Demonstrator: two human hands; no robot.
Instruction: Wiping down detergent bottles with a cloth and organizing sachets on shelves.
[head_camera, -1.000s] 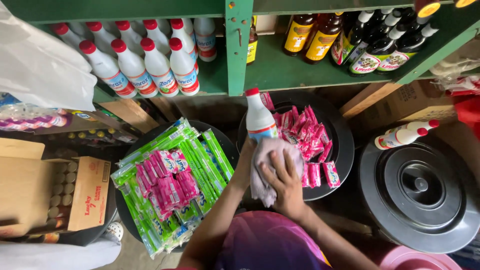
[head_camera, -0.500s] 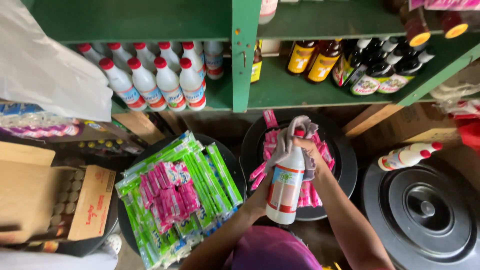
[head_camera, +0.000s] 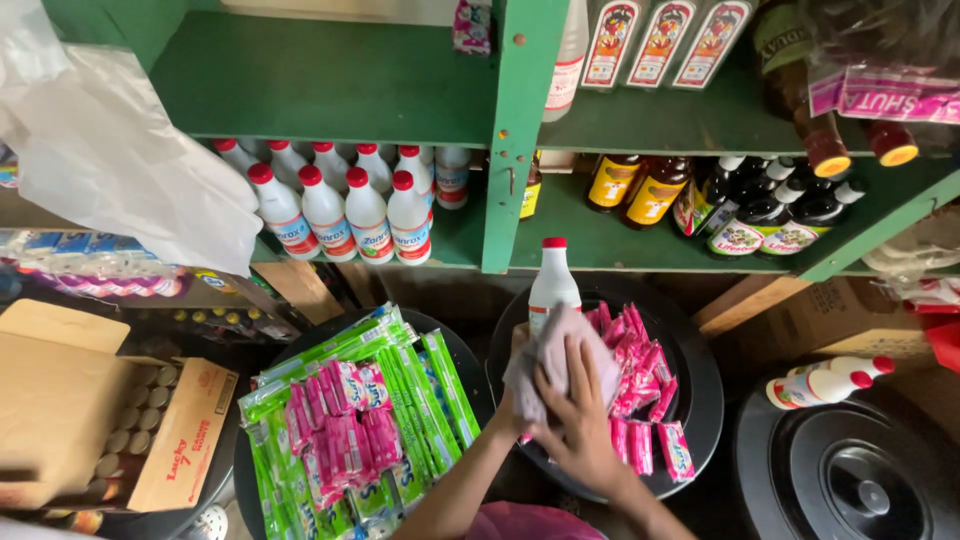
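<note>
Both hands (head_camera: 560, 400) around cloth-wrapped bottle (head_camera: 552, 285)

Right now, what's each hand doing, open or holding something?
Left hand: mostly hidden behind the cloth, apparently gripping the white red-capped plastic bottle.
Right hand: pressing the greyish-pink cloth against the bottle.

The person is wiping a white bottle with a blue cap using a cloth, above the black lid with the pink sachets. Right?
Not quite: the head view shows the white bottle has a red cap, not blue. The rest holds: the right hand presses a cloth against it, above the black lid with pink sachets.
</note>
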